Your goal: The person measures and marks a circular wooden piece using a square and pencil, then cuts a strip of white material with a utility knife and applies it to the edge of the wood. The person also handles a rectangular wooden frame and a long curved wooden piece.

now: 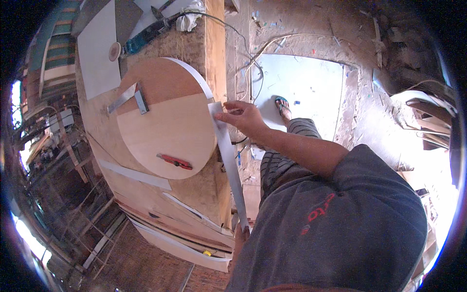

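Observation:
My right hand (239,118) pinches the upper end of a long white edging strip (227,153) between thumb and fingers. Beside the bench edge, the strip runs down along the rim of a round wooden board (165,129). My left hand (240,236), mostly hidden by my shirt, grips the strip's lower end. The board's face is part brown, part pale, and a white band (192,75) covers its upper right edge. On the board lie a red utility knife (175,162) and an L-shaped metal tool (140,102).
The board rests on a wooden bench (170,44). A teal power tool (141,43) with a round disc, a cloth (189,20) and a white sheet (98,53) lie at its far end. Another strip (136,175) lies nearer. A cable (238,33) trails to the littered floor.

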Tool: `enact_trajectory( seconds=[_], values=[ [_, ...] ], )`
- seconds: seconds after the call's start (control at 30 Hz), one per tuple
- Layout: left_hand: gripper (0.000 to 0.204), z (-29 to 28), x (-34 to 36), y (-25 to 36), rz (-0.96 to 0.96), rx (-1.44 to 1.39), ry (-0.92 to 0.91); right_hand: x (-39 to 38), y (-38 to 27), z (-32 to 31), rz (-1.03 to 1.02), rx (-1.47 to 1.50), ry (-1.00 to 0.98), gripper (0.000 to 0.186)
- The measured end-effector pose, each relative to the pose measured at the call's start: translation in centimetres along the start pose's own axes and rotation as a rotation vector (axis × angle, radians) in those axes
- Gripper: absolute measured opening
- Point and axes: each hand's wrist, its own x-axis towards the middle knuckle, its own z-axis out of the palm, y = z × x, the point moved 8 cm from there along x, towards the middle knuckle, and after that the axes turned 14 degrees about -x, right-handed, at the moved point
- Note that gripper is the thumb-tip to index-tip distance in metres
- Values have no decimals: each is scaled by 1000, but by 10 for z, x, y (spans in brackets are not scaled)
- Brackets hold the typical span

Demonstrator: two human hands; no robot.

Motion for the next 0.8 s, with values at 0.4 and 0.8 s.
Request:
enact_trajectory(
  seconds=[0.4,0.8],
  values=[
    [29,18,-2,62,108,312,26,-9,-9,-12,-36,363,-200,58],
    [36,41,-35,41,60,128,131,-27,-106,21,-180,218,-581,39]
  ],
)
